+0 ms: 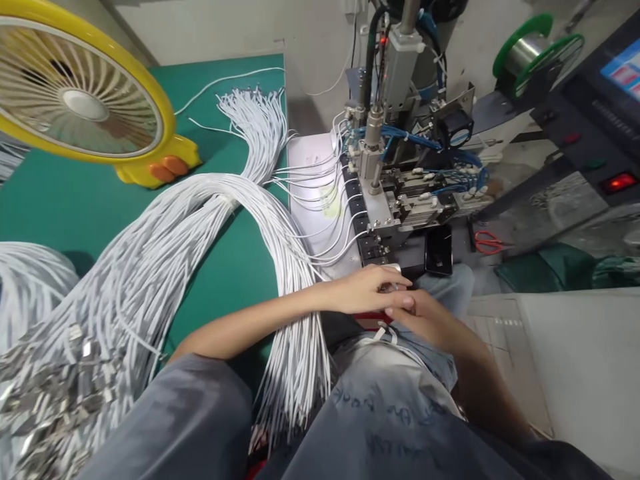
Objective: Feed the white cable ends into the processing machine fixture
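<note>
White cables (293, 273) across green bench (235, 267)

Several reach the black fixture (358, 208); others pass beneath my left forearm (250, 327). My left hand (367, 290) meets my right hand (427, 320) near that fixture, fingers (393, 276) touching; whether they pinch anything, I cannot tell.

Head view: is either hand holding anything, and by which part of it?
It cannot be told: the left hand and right hand meet at the fingers, which could hide something small between them.
</note>
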`<action>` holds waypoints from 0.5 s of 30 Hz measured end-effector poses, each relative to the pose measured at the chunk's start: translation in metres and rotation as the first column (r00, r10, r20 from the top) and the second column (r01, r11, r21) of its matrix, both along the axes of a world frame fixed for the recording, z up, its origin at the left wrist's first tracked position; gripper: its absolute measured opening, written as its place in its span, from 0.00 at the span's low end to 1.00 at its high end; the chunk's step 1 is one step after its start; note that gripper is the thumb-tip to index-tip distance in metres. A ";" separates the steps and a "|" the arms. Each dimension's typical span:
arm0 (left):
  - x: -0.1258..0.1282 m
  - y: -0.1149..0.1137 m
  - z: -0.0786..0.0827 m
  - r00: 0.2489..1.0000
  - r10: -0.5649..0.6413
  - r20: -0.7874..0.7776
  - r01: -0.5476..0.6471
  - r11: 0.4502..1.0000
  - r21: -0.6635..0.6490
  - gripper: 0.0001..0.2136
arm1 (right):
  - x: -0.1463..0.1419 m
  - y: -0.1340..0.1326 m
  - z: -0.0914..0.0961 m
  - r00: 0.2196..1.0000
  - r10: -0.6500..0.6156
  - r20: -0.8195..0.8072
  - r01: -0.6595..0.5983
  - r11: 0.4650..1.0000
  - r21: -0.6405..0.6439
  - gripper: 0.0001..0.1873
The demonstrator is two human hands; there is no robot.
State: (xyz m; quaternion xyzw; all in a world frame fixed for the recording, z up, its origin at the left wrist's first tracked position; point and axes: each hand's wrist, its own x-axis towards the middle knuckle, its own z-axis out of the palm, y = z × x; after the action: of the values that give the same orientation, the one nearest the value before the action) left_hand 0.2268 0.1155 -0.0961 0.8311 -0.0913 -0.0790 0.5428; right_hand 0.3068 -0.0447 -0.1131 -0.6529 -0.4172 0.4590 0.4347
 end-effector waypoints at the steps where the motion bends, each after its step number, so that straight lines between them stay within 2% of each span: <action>1: 0.002 0.002 -0.003 0.999 0.038 -0.018 -0.039 0.998 -0.046 0.17 | 0.008 -0.001 0.004 0.997 -0.081 0.005 0.081 0.996 0.021 0.09; 2: 0.004 0.003 -0.006 0.996 0.083 -0.030 -0.086 0.993 -0.083 0.16 | 0.014 -0.002 0.005 0.982 -0.190 -0.008 0.190 0.981 0.045 0.09; 4: 0.006 0.004 -0.011 0.984 0.174 -0.035 -0.177 0.976 -0.126 0.14 | 0.020 0.001 0.004 0.913 -0.398 -0.088 0.406 0.908 0.108 0.09; 6: 0.007 0.005 -0.014 0.969 0.248 -0.017 -0.247 0.958 -0.148 0.13 | 0.021 0.006 0.000 0.837 -0.491 -0.241 0.531 0.835 0.144 0.11; 8: 0.007 0.006 -0.014 0.953 0.302 -0.003 -0.298 0.938 -0.177 0.13 | 0.019 0.011 -0.005 0.781 -0.477 -0.404 0.570 0.808 0.149 0.13; 10: 0.006 0.007 -0.013 0.941 0.338 -0.004 -0.333 0.923 -0.195 0.13 | 0.016 0.016 -0.009 0.742 -0.442 -0.504 0.577 0.803 0.146 0.14; 12: 0.007 0.008 -0.012 0.936 0.353 -0.007 -0.347 0.917 -0.194 0.13 | 0.015 0.019 -0.013 0.736 -0.435 -0.519 0.583 0.797 0.157 0.13; 15: 0.007 0.007 -0.011 0.932 0.362 -0.018 -0.358 0.915 -0.186 0.11 | 0.015 0.023 -0.017 0.774 -0.463 -0.432 0.583 0.788 0.199 0.10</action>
State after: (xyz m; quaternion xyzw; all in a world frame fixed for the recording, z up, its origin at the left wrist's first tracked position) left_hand 0.2336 0.1222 -0.1074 0.7798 0.0515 0.0382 0.6227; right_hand 0.3220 -0.0222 -0.1297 -0.5683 -0.1982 0.3547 0.7155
